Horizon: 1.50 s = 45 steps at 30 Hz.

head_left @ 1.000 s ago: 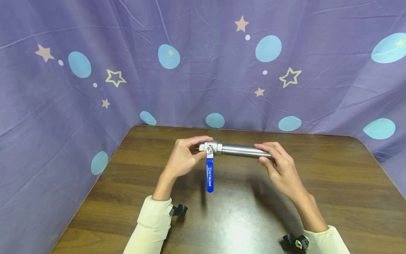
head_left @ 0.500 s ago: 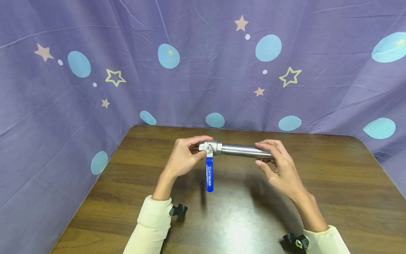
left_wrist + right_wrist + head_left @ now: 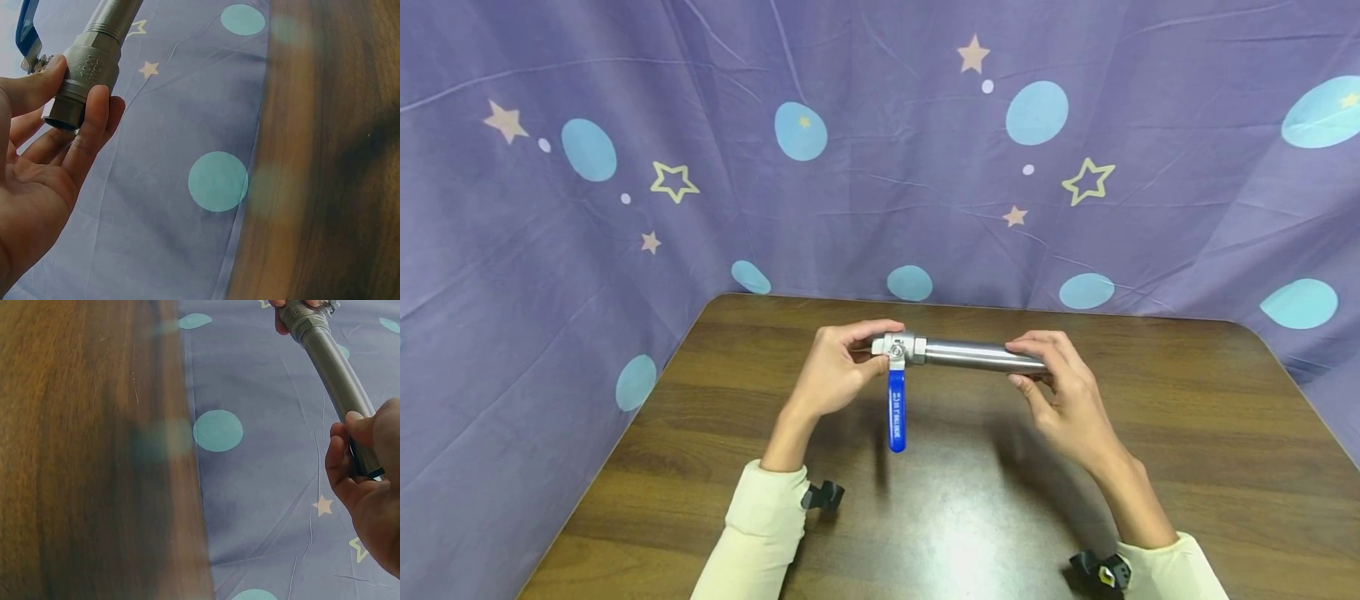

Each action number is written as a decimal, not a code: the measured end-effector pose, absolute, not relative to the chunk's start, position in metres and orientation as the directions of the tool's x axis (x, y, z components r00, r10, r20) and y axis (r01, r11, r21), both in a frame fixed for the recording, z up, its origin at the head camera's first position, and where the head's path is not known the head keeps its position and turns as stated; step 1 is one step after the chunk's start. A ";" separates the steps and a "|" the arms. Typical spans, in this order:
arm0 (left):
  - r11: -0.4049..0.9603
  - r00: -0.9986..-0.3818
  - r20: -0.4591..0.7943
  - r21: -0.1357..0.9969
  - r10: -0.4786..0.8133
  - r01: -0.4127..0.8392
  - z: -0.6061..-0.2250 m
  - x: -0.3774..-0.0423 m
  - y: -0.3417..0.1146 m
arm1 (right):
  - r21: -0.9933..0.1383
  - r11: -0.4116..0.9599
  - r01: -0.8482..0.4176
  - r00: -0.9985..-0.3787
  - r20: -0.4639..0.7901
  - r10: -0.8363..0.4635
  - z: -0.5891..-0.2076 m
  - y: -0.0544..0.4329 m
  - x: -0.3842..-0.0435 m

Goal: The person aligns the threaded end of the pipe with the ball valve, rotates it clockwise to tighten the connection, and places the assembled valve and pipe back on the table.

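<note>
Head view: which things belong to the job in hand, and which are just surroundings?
In the job:
- blue-handled valve, held by the left hand
- metal pipe, held by the right hand

Just surroundings:
- wooden table
- patterned curtain

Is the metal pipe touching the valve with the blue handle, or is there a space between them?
Touching. In the right wrist view, the metal pipe runs straight into the collared end of the valve, with no gap showing.
</note>
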State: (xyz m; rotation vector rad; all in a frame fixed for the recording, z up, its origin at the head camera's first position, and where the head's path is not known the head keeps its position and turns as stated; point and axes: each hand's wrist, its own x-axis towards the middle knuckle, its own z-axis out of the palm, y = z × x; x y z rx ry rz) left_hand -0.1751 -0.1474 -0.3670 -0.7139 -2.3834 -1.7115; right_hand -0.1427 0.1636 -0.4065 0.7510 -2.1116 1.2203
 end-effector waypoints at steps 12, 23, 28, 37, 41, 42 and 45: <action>0.246 -0.878 0.370 0.860 0.303 0.447 -0.368 -0.175 -0.146 | -0.544 0.412 -0.731 -0.638 0.759 -0.129 -0.409 0.162 -0.145; 0.248 -0.880 0.367 0.861 0.302 0.444 -0.366 -0.176 -0.146 | -0.547 0.425 -0.721 -0.644 0.755 -0.120 -0.410 0.161 -0.145; 0.247 -0.879 0.368 0.861 0.302 0.445 -0.366 -0.175 -0.147 | -0.539 0.441 -0.718 -0.643 0.756 -0.122 -0.409 0.160 -0.144; 0.255 -0.881 0.372 0.857 0.294 0.447 -0.366 -0.175 -0.148 | -0.561 0.441 -0.701 -0.683 0.707 -0.186 -0.407 0.162 -0.140; 0.254 -0.881 0.372 0.858 0.291 0.446 -0.365 -0.174 -0.148 | -0.579 0.391 -0.716 -0.682 0.700 -0.212 -0.407 0.162 -0.140; 0.254 -0.882 0.372 0.858 0.291 0.446 -0.365 -0.174 -0.148 | -0.582 0.382 -0.718 -0.681 0.700 -0.213 -0.407 0.162 -0.140; 0.252 -0.881 0.372 0.858 0.293 0.447 -0.365 -0.175 -0.148 | -0.588 0.373 -0.717 -0.683 0.699 -0.211 -0.407 0.162 -0.140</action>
